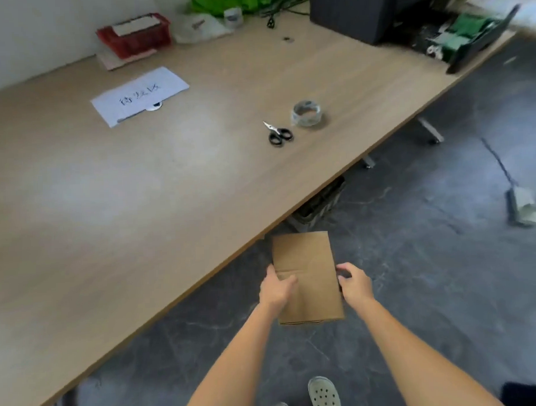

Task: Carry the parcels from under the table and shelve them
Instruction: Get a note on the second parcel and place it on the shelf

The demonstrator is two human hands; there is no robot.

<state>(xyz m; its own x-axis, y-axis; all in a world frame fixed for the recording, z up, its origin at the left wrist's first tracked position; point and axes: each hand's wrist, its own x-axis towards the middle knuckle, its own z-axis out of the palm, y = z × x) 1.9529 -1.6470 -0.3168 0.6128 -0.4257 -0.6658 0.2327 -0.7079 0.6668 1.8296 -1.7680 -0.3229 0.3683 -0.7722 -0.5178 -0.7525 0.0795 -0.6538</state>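
A plain brown cardboard parcel [305, 262] is held in the air above the dark floor, just off the front edge of the wooden table [138, 192]. My left hand [276, 289] grips its left side, thumb on top. Its right side is gripped by my right hand [354, 283]. A dark crate [320, 205] shows partly under the table edge, beyond the parcel. No shelf is in view.
Black-handled scissors [278, 134] and a roll of clear tape [307, 114] lie on the table, with a white sheet of paper [140, 95] and a red basket [135, 36] farther back. A black box [354, 11] stands at the far right. A dustpan [523, 207] lies on the floor.
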